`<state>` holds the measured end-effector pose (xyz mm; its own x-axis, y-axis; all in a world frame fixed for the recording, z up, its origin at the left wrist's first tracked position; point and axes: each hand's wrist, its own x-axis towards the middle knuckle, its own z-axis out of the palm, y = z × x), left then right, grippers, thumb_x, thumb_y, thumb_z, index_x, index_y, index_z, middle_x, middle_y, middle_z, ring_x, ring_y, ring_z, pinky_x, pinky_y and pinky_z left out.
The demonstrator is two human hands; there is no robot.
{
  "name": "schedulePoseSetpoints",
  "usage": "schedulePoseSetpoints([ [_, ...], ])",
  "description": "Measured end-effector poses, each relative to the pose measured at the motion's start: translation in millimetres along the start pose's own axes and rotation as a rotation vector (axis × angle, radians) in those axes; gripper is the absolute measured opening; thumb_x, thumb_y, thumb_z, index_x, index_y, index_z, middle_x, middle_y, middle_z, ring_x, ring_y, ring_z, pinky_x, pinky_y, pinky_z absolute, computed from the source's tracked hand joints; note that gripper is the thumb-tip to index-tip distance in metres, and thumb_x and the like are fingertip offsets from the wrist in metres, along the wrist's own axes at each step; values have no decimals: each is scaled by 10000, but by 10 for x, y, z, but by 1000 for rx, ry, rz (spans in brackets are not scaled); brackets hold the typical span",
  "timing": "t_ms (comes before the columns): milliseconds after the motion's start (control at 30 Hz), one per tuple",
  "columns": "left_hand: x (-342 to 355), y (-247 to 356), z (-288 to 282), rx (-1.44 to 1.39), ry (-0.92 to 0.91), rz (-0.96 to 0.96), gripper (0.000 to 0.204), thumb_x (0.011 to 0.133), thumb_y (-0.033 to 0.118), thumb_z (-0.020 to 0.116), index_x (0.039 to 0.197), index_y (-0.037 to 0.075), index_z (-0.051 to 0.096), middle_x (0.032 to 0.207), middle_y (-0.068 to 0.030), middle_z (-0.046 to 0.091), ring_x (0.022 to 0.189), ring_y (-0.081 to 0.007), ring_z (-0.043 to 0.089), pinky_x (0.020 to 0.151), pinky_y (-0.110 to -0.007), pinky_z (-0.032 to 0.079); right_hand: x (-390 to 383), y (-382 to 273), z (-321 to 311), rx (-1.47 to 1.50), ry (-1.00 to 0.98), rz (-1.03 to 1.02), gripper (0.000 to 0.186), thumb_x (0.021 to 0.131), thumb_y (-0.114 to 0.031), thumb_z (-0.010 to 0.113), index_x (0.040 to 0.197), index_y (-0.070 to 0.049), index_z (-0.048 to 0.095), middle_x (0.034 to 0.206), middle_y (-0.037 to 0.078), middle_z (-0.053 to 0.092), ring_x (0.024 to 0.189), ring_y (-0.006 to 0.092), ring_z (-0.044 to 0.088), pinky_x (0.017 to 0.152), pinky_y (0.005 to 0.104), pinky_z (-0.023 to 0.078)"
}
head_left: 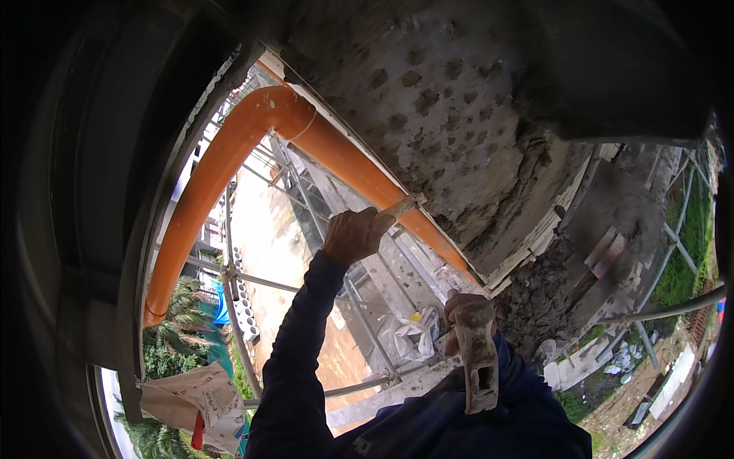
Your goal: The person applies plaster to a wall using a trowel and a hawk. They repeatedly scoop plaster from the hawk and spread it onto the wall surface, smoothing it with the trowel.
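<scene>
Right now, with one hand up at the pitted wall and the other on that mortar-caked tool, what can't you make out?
- Head view: the left hand covers most of the thin pale tool it presses against the pitted grey concrete wall.
- The mortar-caked tool in the right hand: its head is crusted over.
- The long orange plastic pipe: lower end cut off behind the dark frame.

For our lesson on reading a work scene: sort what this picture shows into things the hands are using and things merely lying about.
In use:
left hand holding a chisel against the pitted concrete wall
right hand gripping a mortar-caked hammer

Lying about:
orange pipe beside the wall
scaffold bars
white bag below
paper sack at lower left
</scene>
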<state>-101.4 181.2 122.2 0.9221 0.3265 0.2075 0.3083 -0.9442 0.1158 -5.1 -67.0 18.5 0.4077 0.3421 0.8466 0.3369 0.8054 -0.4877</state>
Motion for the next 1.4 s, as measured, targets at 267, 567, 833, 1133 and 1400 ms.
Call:
schedulePoseSetpoints([
  [267,37,-128,44,-53,15,56,355,949,308,547,742,23,589,579,-205,564,541,-404,593,502,-478,457,-296,960,-27,-356,-57,440,537,834,-561,678,820,-43,537,629,122,535,488,304,553,460,367,423],
  [567,37,-159,120,-99,-4,-13,357,957,308,539,759,18,599,593,-216,558,574,-432,577,515,-493,440,-128,324,78,-16,36,26,391,789,-417,751,794,-89,539,618,97,566,485,240,578,452,311,437],
  [833,19,-192,209,-113,9,-66,415,945,390,557,742,31,601,598,-219,589,572,-429,604,533,-501,480,-141,336,122,-383,-30,541,429,822,-415,746,763,-37,553,570,134,547,488,303,587,464,373,455],
  [1133,8,-194,218,-103,50,-50,399,943,385,560,758,36,615,625,-211,604,595,-425,607,550,-498,485,-105,1020,-51,-543,2,513,451,781,-443,773,766,-45,563,586,118,544,498,296,585,465,383,463],
  [1400,25,-186,272,-115,31,-78,394,957,361,540,757,28,607,642,-209,608,615,-432,608,563,-500,485,35,350,91,-114,18,-166,436,759,-424,765,803,-66,521,591,102,521,484,269,565,447,342,438],
])
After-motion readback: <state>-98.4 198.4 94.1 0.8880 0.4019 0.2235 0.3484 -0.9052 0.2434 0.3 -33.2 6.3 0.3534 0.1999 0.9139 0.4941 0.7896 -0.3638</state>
